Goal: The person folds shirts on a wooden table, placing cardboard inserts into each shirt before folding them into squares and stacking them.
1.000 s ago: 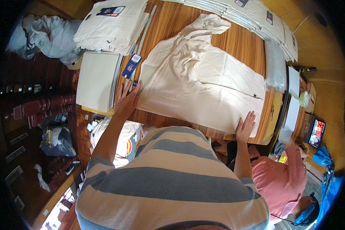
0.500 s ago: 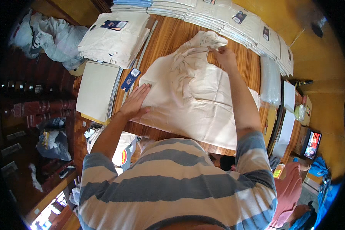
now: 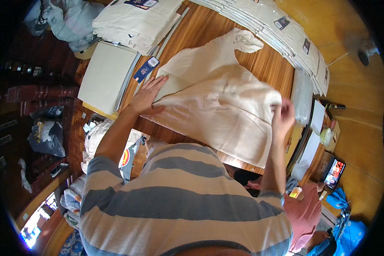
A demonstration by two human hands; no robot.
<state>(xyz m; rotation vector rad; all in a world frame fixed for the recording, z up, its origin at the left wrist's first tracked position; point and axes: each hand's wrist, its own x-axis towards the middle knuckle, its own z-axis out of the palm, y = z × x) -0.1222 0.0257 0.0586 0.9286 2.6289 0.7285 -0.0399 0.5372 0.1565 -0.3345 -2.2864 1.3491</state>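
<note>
A cream shirt (image 3: 213,109) is spread across the wooden table (image 3: 209,25) in front of me, its far end bunched into a curled, cuff-like bit. My left hand (image 3: 148,96) lies flat on its left edge, fingers stretched out and a little apart. At the right side, my right hand (image 3: 283,116) pinches the shirt's edge between thumb and fingers, lifting it slightly. Broad soft creases run from the left hand toward the right one. A dark blue hang tag (image 3: 146,69) lies just beyond my left fingertips.
Folded cream garments (image 3: 136,19) are stacked at the far left, above a pile of pale boards (image 3: 106,77). Bagged folded garments (image 3: 269,25) line the far edge. Clear plastic sleeves (image 3: 302,98) lie at right, near a lit screen (image 3: 334,173) and a person in pink (image 3: 303,213).
My right hand has come from the far end to the right side, drawing a shirt edge with it. The bunched middle has opened out. My left hand still presses the left edge.
</note>
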